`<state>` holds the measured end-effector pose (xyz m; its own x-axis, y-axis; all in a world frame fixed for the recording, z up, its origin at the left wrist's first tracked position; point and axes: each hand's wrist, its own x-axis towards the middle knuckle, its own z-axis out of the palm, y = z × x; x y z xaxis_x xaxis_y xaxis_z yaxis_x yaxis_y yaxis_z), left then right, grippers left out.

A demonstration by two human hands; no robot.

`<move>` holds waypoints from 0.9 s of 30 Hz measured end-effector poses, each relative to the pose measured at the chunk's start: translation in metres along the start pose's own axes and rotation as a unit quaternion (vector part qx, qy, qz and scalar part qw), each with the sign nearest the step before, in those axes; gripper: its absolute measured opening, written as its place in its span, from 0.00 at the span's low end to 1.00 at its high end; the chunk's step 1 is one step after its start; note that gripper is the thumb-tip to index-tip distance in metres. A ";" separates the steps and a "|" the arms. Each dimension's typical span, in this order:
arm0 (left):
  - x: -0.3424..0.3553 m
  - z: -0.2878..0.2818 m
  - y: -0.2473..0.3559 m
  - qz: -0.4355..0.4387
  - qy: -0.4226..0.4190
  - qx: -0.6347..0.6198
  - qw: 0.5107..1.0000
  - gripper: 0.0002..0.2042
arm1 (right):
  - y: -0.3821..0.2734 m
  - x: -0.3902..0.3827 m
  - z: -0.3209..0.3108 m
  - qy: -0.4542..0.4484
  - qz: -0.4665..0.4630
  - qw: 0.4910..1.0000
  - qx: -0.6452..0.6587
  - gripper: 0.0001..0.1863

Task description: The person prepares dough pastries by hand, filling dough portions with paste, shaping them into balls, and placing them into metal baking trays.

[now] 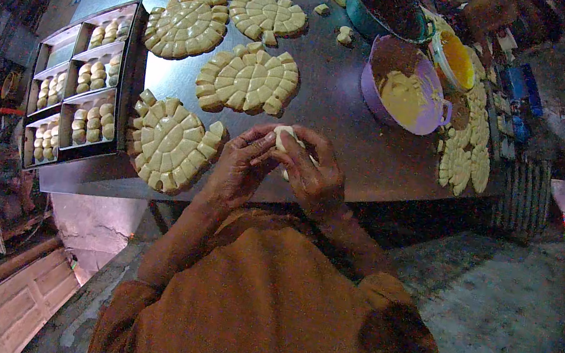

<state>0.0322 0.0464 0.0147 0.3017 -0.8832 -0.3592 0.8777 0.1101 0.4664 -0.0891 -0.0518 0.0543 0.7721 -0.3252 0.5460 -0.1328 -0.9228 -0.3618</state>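
Note:
Over the near edge of the table, a small piece of pale dough (287, 136) is pinched between my two hands. My left hand (241, 163) has its fingers curled against the left side of the dough. From the right, my right hand (320, 176) wraps round it, fingers bent, hiding much of the piece. Close to my left hand lies a flat dough round (167, 146) cut into wedge-like segments. Another segmented round (249, 81) sits just beyond my hands. To the right, a purple basin (369, 91) contains a pale yellow soft mass (405, 100).
At the left, a black divided tray (126, 82) holds rows of small dough balls (93, 125). More segmented rounds (188, 26) cover the far table (328, 60). A dark green basin (355, 17) and a bowl with orange-yellow contents (459, 60) stand far right. Further dough (462, 158) lies beside the purple basin.

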 end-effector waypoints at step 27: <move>-0.004 0.010 -0.004 0.070 0.077 0.202 0.974 0.14 | 0.019 -0.020 0.004 -0.012 0.026 0.995 0.092 0.15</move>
<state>0.0236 0.0450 0.0226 0.4866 -0.7906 -0.3717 0.6155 0.0083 0.7881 -0.1043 -0.0618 0.0337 0.7818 -0.3647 0.5057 -0.0585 -0.8504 -0.5229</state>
